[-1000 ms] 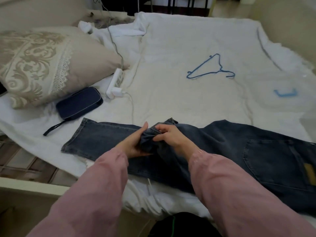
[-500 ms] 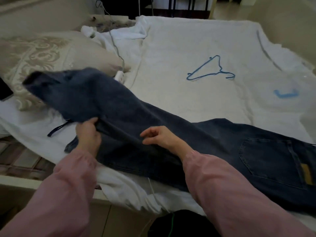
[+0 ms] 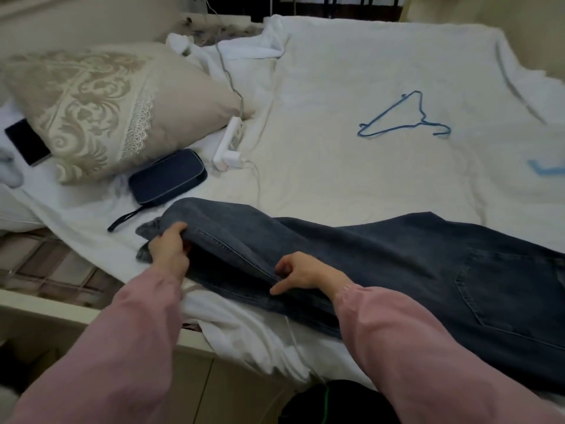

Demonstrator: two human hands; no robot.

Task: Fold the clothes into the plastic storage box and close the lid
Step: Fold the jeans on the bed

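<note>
No readable writing: print on the power strip (image 3: 231,139) is too small to make out, and the dark blue pouch (image 3: 167,176) shows a plain face.

Jeans (image 3: 367,258) lie across the near edge of the bed (image 3: 336,87), waist end to the right, leg end to the left. One back pocket (image 3: 504,286) shows. The waistband is cut off by the right frame edge. The leg is doubled over at the left, with the hem bunched under it.

Left hand (image 3: 169,249) grips the doubled leg end, fingers curled over the top of the fold and the fingertips buried in fabric. Right hand (image 3: 301,273) is at the long side seam mid-leg, fingers curled in and thumb stretched along the cloth, pinching the seam edge. The contact is partly hidden by the knuckles. Pink sleeves (image 3: 428,347) cover both forearms.

Hard to make out:
- A blue bracket-shaped piece (image 3: 547,169) at the right edge is blurred and cut off; cannot tell what it belongs to.
- A black object (image 3: 305,405) with a green cord at the bottom is mostly out of frame.
- A dark phone (image 3: 27,142) is half tucked under the pillow (image 3: 101,108).

Surface is a rumpled white sheet. A beige pillow with lace trim sits at left, with the pouch just beside it and its strap trailing toward the jeans. The power strip is near the pillow corner, with a charger plugged in and a grey cable (image 3: 227,75) running to the headboard. A blue wire hanger (image 3: 403,117) lies flat, well apart from the jeans. The bed frame is cream, with tiled floor at lower left.
</note>
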